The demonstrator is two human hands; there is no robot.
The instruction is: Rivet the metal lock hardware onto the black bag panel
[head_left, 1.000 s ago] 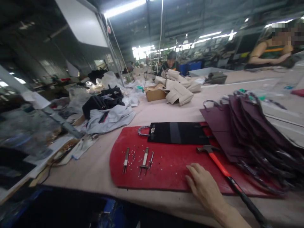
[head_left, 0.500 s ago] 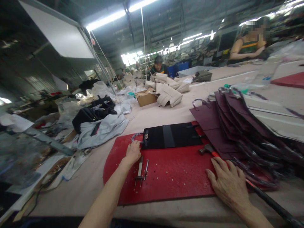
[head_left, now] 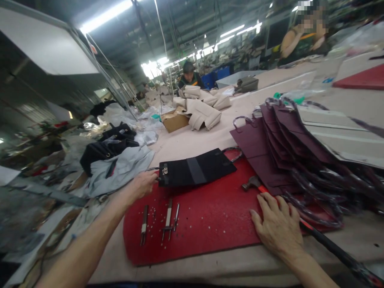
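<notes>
My left hand (head_left: 145, 182) is closed on the left end of a black bag panel (head_left: 177, 172), which has a metal clasp at that end and a wrapped handle at the far right corner. The panel is tilted and partly raised above a red board (head_left: 216, 224). Over the orange part of a hammer (head_left: 325, 242) lies my right hand (head_left: 280, 224), fingers spread and palm down. The hammer's head rests on the board. Two pronged punches (head_left: 144, 226) (head_left: 168, 216) and a thin metal rod (head_left: 177, 216) lie on the board among small pale bits.
Overlapping maroon bag panels (head_left: 279, 148) with plastic-wrapped handles cover the right side. At the left are grey cloth (head_left: 120, 168) and black bags (head_left: 105, 148). Beige bags (head_left: 204, 112) and a cardboard box (head_left: 175, 120) stand farther back. Two people sit across the table.
My left hand has moved left, pulling the black panel with it and tilting it up off the board. A second punch now shows. My right hand stays over the hammer; the view has shifted.
</notes>
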